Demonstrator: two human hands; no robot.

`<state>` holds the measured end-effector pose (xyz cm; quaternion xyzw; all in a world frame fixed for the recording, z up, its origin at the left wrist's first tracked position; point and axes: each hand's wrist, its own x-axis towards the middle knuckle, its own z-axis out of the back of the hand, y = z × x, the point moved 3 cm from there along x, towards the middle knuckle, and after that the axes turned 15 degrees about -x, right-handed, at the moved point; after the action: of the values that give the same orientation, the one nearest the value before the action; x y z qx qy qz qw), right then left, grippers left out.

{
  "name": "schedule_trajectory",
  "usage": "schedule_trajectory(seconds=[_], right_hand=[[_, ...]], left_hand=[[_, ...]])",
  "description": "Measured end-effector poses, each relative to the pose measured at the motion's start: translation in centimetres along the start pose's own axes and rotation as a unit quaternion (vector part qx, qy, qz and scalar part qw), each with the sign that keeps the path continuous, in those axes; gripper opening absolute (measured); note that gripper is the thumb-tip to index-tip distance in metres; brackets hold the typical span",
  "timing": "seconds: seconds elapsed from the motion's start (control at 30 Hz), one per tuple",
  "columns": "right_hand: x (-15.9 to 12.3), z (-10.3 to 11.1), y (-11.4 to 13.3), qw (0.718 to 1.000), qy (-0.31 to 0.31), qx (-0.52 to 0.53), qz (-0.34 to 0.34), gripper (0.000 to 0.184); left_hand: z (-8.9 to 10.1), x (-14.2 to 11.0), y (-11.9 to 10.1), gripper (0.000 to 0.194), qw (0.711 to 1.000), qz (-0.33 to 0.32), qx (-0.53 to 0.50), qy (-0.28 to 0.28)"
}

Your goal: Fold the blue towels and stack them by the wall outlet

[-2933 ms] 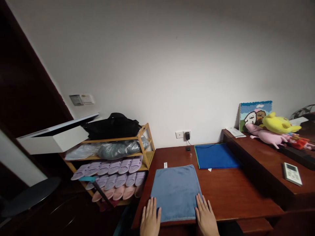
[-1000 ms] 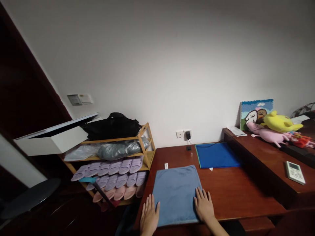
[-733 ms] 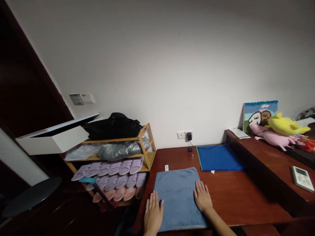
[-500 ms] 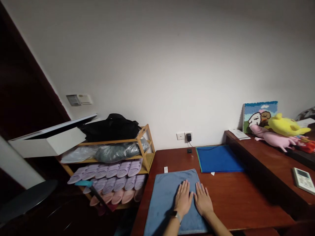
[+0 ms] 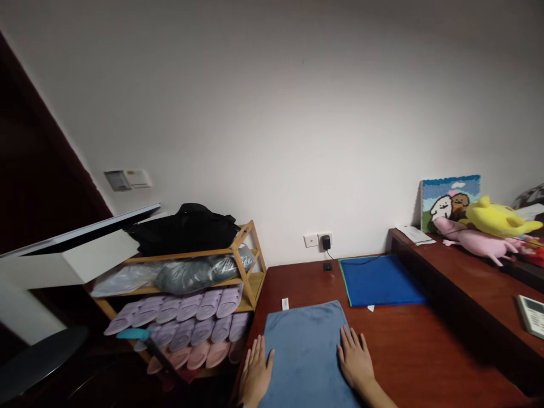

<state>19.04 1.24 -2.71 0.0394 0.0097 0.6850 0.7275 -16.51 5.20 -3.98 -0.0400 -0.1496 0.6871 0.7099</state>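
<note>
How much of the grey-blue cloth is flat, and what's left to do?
Looks done: the grey-blue cloth lies spread out, unfolded where it shows. In hand: the left hand and right hand rest open at its sides. Perhaps left: the faint creases. Its near edge is out of view, so I can't tell about that part.

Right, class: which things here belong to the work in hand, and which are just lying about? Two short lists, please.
In the work:
Grey-blue cloth, spread on the table
Left hand, at its left edge
Right hand, on its right edge

Lying about:
Bright blue cloth
Black bag
Purple slippers
Yellow soft toy
</note>
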Motion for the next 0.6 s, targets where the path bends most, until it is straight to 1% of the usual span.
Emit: schedule_trajectory(seconds=[0.07, 0.17, 0.2, 0.27, 0.3, 0.37, 0.43, 0.47, 0.5, 0.53, 0.57, 0.6], right_hand=[[1.3, 1.3, 0.0, 1.000, -0.007, 0.002, 0.003, 0.065], [4.2, 2.8, 0.0, 1.000, -0.007, 0.012, 0.023, 0.065], [5.1, 2.9, 0.0, 0.999, -0.001, 0.014, 0.029, 0.065], [6.5, 2.7, -0.1, 0.999, 0.014, 0.014, 0.033, 0.067], [7.0, 2.3, -0.2, 0.999, 0.019, 0.014, 0.033, 0.068], [7.4, 1.6, -0.3, 0.999, 0.023, 0.015, 0.035, 0.069], [7.4, 1.1, -0.4, 0.999, 0.022, 0.020, 0.037, 0.069], [7.4, 1.0, -0.5, 0.999, 0.021, 0.023, 0.038, 0.069], [7.3, 0.9, -0.5, 0.999, 0.022, 0.026, 0.038, 0.069], [7.3, 1.0, -0.6, 0.999, 0.023, 0.029, 0.038, 0.069], [7.3, 1.0, -0.6, 0.999, 0.023, 0.031, 0.037, 0.069], [7.4, 1.0, -0.7, 0.998, 0.024, 0.034, 0.037, 0.069]], left_hand=[[-0.1, -0.2, 0.2, 0.071, 1.000, 0.006, 0.006, 0.004], [0.1, 0.1, 0.0, 0.071, 1.000, 0.001, 0.021, 0.009], [0.4, 0.4, -0.1, 0.070, 1.000, 0.000, 0.026, 0.001], [0.9, 1.4, -1.0, 0.068, 0.999, -0.002, 0.024, -0.035], [1.1, 2.0, -1.9, 0.067, 0.998, -0.011, 0.017, -0.056], [1.0, 3.5, -5.0, 0.064, 0.995, -0.064, -0.008, -0.075], [0.3, 5.0, -9.2, 0.061, 0.988, -0.142, -0.037, -0.051], [-0.3, 5.6, -11.0, 0.061, 0.984, -0.168, -0.048, -0.029], [-0.9, 6.2, -12.5, 0.060, 0.983, -0.177, -0.054, -0.007], [-1.4, 6.7, -13.3, 0.061, 0.984, -0.168, -0.057, 0.010], [-1.9, 7.2, -13.5, 0.062, 0.987, -0.147, -0.054, 0.023], [-2.2, 7.5, -13.0, 0.063, 0.991, -0.120, -0.049, 0.031]])
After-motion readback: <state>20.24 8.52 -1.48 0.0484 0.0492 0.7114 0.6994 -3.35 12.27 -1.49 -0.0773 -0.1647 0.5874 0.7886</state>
